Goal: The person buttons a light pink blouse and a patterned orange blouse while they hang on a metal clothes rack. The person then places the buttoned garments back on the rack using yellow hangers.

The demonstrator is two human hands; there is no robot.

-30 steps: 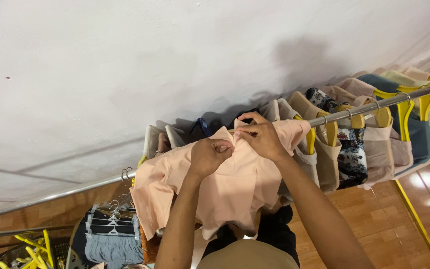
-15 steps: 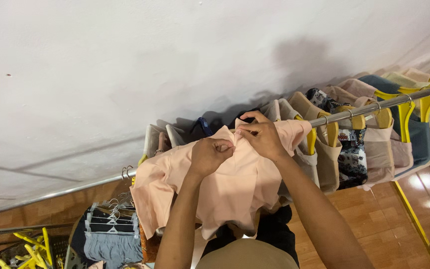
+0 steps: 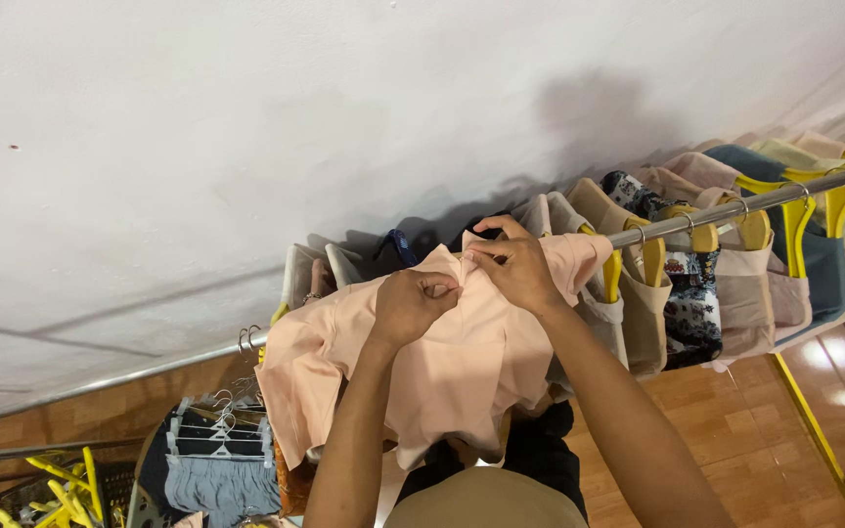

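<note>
On rail, peach shirt (image 3: 442, 372) collar pinched under left hand (image 3: 411, 305), right hand (image 3: 515, 266)

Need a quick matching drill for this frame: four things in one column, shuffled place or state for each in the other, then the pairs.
Things:
1. peach short-sleeved fabric shirt
2. shiny metal clothes rail
3. loose yellow plastic hangers
4. left hand

Places or states:
A. piled at bottom left
B. pinching the shirt's collar area beside the right hand
C. carries hung garments at right
D. draped across the middle

Pairs: 1-D, 2-C, 3-A, 4-B
</note>
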